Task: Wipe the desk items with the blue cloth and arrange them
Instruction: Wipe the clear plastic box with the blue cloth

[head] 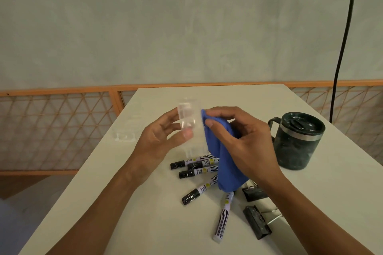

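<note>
My left hand [159,136] holds a small clear plastic box [189,118] above the white desk [145,223], thumb and fingers curled round it. My right hand [238,143] grips the blue cloth [222,161], bunched, and presses its top against the box's right side; the rest of the cloth hangs down. Under the hands lie several black-and-white markers [194,170], partly hidden by the cloth, one pointing toward me [222,217]. Two black binder clips [257,223] lie to their right.
A dark lidded mug [294,141] with a handle stands at the right. Another clear plastic piece [125,135] sits near the desk's left edge. An orange lattice railing [62,126] runs behind the desk, and a black cable [342,47] hangs at the right.
</note>
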